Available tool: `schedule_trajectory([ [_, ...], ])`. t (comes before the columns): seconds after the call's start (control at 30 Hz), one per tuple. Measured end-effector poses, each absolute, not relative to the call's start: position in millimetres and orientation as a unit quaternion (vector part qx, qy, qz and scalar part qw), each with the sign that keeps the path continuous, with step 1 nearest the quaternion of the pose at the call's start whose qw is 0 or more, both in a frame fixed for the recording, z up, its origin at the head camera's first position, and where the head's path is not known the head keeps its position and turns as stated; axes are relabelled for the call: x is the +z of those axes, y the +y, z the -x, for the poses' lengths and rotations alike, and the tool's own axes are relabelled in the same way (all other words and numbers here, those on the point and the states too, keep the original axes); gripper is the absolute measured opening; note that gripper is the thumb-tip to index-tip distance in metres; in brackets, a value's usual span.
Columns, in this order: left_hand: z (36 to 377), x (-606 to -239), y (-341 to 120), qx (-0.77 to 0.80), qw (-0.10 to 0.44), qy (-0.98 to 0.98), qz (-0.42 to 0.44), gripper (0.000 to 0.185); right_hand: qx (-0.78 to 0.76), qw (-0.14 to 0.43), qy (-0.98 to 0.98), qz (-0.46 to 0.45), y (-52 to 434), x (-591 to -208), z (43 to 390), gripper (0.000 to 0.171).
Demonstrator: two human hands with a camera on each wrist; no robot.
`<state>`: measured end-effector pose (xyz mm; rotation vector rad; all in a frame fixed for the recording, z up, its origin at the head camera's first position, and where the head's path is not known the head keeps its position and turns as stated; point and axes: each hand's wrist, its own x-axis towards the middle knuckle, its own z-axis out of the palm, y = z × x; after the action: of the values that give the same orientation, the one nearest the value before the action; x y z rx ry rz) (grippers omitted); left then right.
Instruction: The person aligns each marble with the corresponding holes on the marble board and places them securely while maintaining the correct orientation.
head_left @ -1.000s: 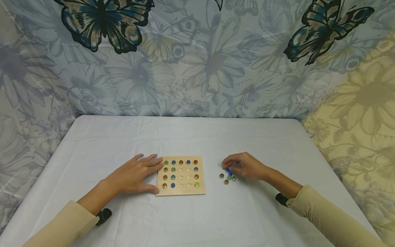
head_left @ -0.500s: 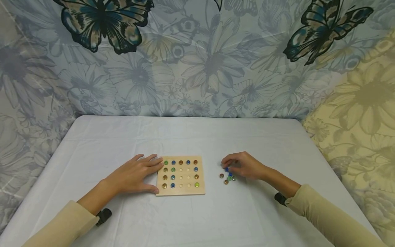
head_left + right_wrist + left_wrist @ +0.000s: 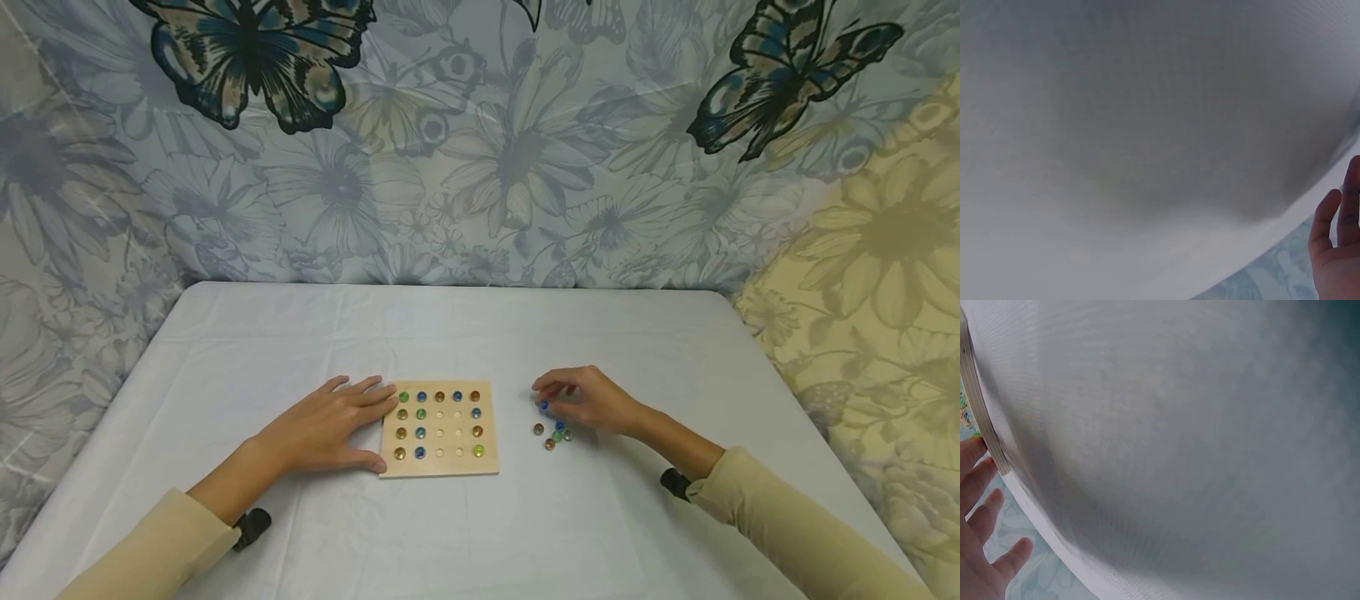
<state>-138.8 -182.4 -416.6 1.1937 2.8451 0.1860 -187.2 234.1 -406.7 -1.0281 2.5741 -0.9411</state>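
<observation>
Fingers (image 3: 557, 376) of right hand (image 3: 591, 402) pinch blue marble (image 3: 543, 406); left hand (image 3: 333, 425) splayed against board (image 3: 449, 423).

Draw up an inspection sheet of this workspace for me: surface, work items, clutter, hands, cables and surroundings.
Surface: table under a lightly creased white cloth.
Work items: flat, four-cornered, pale wooden board with round, coloured, glass-like seated marbles; six hollows look empty. Similar loose marbles lie clustered to its right.
Clutter: nothing seen.
Hands: left hand, fingers spread, touches the board's left edge; right hand pinches a round, blue, glass-like marble beside the cluster; whether it is lifted, I cannot tell.
Cables: nothing seen.
Surroundings: grey-blue floral fabric backdrop with butterflies, yellowish at right.
</observation>
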Motion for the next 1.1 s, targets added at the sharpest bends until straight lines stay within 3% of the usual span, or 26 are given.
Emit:
schedule_trajectory([
  [0.37,138,-417,-183,0.064,0.021,0.919,-0.387,0.094,-0.334,0.089,0.865,0.364,219,-403,187,0.032],
  [1.1,139,-417,-184,0.066,0.010,0.917,-0.394,0.094,-0.344,0.122,0.845,0.391,168,-404,179,0.032],
])
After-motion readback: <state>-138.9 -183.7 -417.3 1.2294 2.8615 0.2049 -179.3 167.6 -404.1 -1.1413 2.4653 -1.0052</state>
